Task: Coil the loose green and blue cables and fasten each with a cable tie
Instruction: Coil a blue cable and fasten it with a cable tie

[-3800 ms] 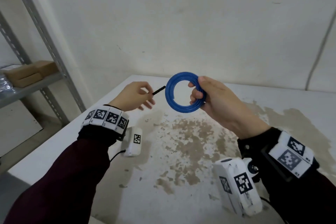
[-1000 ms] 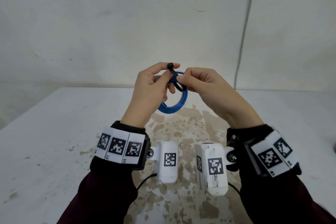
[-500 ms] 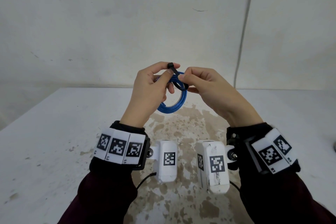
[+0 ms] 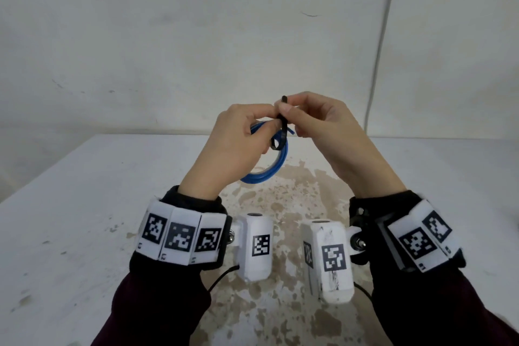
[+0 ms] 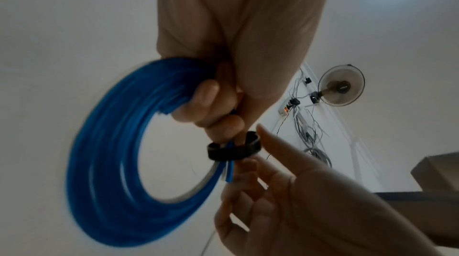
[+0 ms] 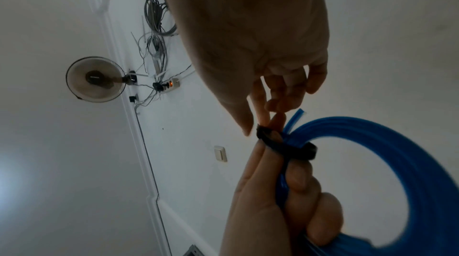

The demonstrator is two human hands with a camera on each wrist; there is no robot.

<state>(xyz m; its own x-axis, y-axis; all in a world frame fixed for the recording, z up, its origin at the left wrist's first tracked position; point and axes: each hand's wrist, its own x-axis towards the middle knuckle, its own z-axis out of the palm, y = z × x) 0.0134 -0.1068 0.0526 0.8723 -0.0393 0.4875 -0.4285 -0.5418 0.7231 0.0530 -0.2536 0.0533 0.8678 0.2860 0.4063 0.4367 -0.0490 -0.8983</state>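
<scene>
A stained white table point(image 4: 84, 219) lies below two raised hands. The left hand point(image 4: 233, 146) grips a blue cable coil point(image 4: 269, 168) in curled fingers. The right hand point(image 4: 323, 132) pinches the black cable tie point(image 4: 282, 132) looped loosely around it. A slipping pinch could let the loose coil end spring free.

Cable coil point(image 4: 276, 164): held up above the table point(image 4: 84, 205), between the two hands.
Left hand point(image 4: 236, 149): left of the coil, fingers round its strands.
Right hand point(image 4: 328, 132): right of the coil.
Cable tie point(image 4: 282, 126): looped round the coil's top, tail upward between both hands' fingertips.
Wall point(image 4: 196, 36): behind the table.
</scene>
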